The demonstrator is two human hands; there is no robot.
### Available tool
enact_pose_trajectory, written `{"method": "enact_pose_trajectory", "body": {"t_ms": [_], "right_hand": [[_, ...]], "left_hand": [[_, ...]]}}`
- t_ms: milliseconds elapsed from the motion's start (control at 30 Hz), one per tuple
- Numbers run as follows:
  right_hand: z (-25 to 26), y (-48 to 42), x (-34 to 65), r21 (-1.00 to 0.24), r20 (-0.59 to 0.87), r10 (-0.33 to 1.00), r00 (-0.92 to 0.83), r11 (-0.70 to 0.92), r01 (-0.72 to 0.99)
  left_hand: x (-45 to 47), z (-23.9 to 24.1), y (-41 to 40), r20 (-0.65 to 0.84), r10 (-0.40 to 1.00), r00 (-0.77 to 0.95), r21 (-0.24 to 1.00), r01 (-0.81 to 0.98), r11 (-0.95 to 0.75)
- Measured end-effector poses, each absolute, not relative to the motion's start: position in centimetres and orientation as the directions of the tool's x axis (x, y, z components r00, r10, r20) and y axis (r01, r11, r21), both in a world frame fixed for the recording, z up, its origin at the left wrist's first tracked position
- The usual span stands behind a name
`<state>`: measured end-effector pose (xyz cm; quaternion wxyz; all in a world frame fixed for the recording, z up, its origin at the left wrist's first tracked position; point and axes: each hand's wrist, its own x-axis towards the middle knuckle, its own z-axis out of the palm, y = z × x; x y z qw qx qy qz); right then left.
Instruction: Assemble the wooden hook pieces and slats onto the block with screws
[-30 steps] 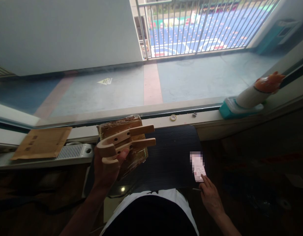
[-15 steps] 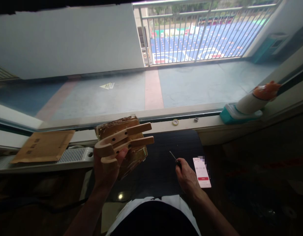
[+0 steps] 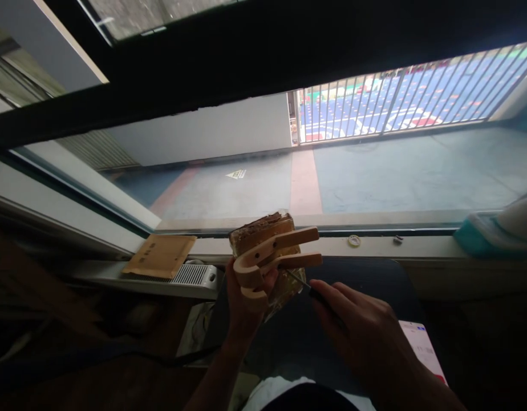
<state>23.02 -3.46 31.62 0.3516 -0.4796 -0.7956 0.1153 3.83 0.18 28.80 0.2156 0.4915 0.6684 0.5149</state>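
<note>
In the head view my left hand (image 3: 243,302) is closed around a pale wooden piece (image 3: 270,250) with curved hook ends and two straight prongs pointing right. Dark round spots, screws or holes, show on its upper side. Against its back lies a brown cardboard block (image 3: 263,227) wrapped in clear plastic; whether the two are joined I cannot tell. My right hand (image 3: 357,319) is closed on the dark handle of a screwdriver (image 3: 298,279). The thin metal shaft points up and left, its tip at or just beside the lower prong, where contact is unclear.
Below the hands is a dark tabletop (image 3: 375,279), with a phone (image 3: 424,348) at its right. On the window sill (image 3: 327,245) are a tape roll (image 3: 354,241) and a small grey object (image 3: 398,240). A teal container (image 3: 477,240) stands right; a brown envelope (image 3: 161,255) lies on a white radiator (image 3: 203,277).
My right hand has brought the screwdriver from beside the phone up to the wooden piece. The camera view has tilted and shifted left. My left hand keeps its hold.
</note>
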Motion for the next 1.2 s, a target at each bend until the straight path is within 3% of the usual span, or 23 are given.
{"method": "enact_pose_trajectory", "body": {"t_ms": [200, 700, 900, 967, 1133, 1200], "right_hand": [[33.1, -3.1, 21.4, -0.436, 0.483, 0.817, -0.314, 0.536, 0.723], [33.1, -2.8, 20.8, -0.443, 0.473, 0.815, -0.336, 0.550, 0.708], [33.1, -2.6, 20.8, -0.334, 0.494, 0.772, -0.400, 0.593, 0.733], [33.1, -2.5, 20.8, -0.370, 0.481, 0.781, -0.398, 0.593, 0.716], [32.8, -2.2, 21.2, -0.678, 0.333, 0.898, -0.287, 0.439, 0.589], [32.6, -2.1, 21.3, -0.745, 0.267, 0.929, -0.255, 0.367, 0.557]], "left_hand": [[3.0, 28.9, 0.1, 0.233, 0.879, -0.415, 0.907, 0.419, -0.043], [3.0, 29.5, -0.1, 0.232, 0.866, -0.444, 0.914, 0.403, -0.038], [2.9, 29.1, -0.1, 0.284, 0.867, -0.409, 0.905, 0.414, -0.100], [2.9, 29.0, -0.2, 0.270, 0.876, -0.400, 0.904, 0.419, -0.087], [2.9, 29.0, -0.3, 0.332, 0.840, -0.430, 0.886, 0.447, -0.121], [2.8, 29.0, -0.4, 0.371, 0.820, -0.436, 0.873, 0.466, -0.147]]}}
